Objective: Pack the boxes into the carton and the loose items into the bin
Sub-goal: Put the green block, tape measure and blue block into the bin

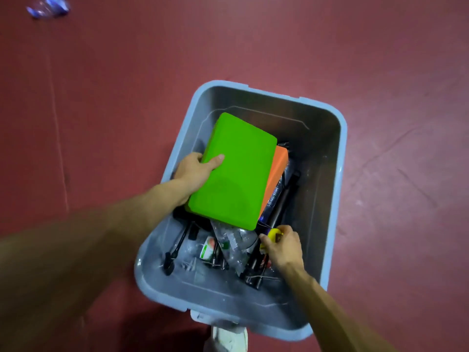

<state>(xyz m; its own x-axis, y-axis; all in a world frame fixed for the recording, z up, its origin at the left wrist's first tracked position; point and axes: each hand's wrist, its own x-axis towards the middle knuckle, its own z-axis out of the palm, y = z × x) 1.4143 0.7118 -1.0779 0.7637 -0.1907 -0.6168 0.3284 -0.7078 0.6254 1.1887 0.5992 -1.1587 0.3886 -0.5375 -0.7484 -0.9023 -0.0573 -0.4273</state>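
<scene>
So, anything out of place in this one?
Yes: a clear bottle lies on the floor top left, far from the bin, not yet packed. The green block in the left hand tilts over the orange block.

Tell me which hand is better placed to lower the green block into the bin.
Left. The left hand grips the green block above the bin; the right hand holds a yellow-capped item.

A dark red floor mat [132, 72] fills the frame. A pale seam [57, 128] runs down its left side, and faint creases [380, 154] cross the right. At the bottom centre shows the toe of a person's white shoe [229, 337], partly blurred.
</scene>
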